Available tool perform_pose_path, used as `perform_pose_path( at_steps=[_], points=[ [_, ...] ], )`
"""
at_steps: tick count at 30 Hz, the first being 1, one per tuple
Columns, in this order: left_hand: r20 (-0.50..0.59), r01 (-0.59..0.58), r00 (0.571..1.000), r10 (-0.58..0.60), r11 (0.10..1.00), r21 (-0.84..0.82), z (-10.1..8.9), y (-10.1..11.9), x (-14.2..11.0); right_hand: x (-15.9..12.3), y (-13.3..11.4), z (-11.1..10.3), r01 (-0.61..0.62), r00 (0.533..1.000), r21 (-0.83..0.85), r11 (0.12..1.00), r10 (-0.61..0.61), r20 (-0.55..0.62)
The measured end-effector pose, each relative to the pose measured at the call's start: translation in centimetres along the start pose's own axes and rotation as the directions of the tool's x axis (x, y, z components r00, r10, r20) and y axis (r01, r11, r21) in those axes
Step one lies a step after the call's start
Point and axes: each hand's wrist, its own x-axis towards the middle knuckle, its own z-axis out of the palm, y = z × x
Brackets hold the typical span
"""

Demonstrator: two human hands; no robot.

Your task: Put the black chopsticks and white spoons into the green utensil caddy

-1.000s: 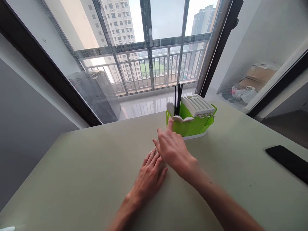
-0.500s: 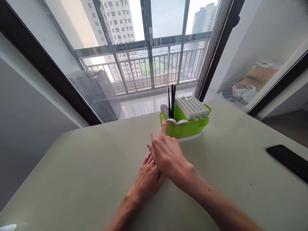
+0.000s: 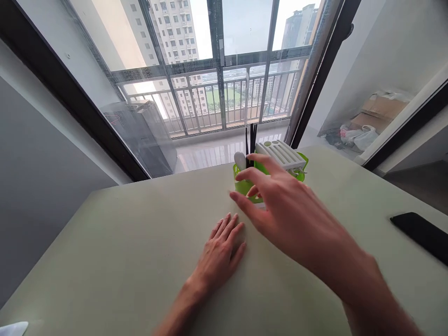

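Observation:
My left hand (image 3: 222, 249) lies flat on the pale table (image 3: 133, 252), fingers stretched out, holding nothing. Raised above the table, my right hand (image 3: 280, 200) has its fingers apart and curved, with nothing seen between them. It covers much of the front of a green utensil caddy (image 3: 242, 187) behind it. In the caddy stand several black chopsticks (image 3: 252, 137) and a white spoon (image 3: 240, 160). A white slotted holder (image 3: 283, 156) forms the caddy's right part, with small hooks at its front edge. Whether the right fingertips touch anything in the caddy, I cannot tell.
A long black object (image 3: 422, 235) lies at the table's right edge. Part of a white thing (image 3: 14, 328) shows at the lower left corner. Past the table are glass doors, a balcony railing (image 3: 231, 100), and a cardboard box (image 3: 383, 109) with plastic bags on the right.
My right hand has lifted off my left hand and moved right and up, its fingers spreading from a pointing pose. The left hand stays on the table, its fingers now uncovered.

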Motion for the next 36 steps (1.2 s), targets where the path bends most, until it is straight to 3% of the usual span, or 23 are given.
perform_pose_path(
  at_steps=[2,5,9,12,17,25,36],
  points=[
    [0.054,0.007,0.998,-0.007,1.000,-0.005,0.1,-0.1,-0.1,0.1,2.1,-0.7,-0.046,0.978,0.016,0.999,0.048,-0.201],
    [0.086,0.022,0.996,-0.021,1.000,-0.012,0.1,-0.2,-0.1,1.0,5.6,-0.6,-0.122,0.931,0.012,0.992,0.119,-0.345],
    [0.087,0.025,0.996,-0.024,1.000,-0.010,0.1,-0.4,-0.2,3.0,9.2,1.4,-0.224,0.915,-0.011,0.975,0.207,-0.346],
    [0.084,0.022,0.996,-0.021,1.000,-0.010,0.1,-0.5,-0.2,4.1,10.4,2.9,-0.256,0.934,0.035,0.966,0.256,-0.250],
    [0.116,0.034,0.993,-0.035,0.999,0.009,0.1,-0.5,-0.1,4.5,10.3,3.6,-0.268,0.940,0.038,0.963,0.270,-0.211],
    [0.098,0.022,0.995,-0.022,1.000,0.003,0.1,-0.3,0.0,3.9,9.1,3.2,-0.233,0.959,-0.025,0.972,0.225,-0.170],
    [0.064,0.014,0.998,-0.013,1.000,-0.013,0.2,-0.3,0.0,3.1,6.6,2.6,-0.263,0.965,-0.125,0.957,0.257,-0.060]
  ],
)
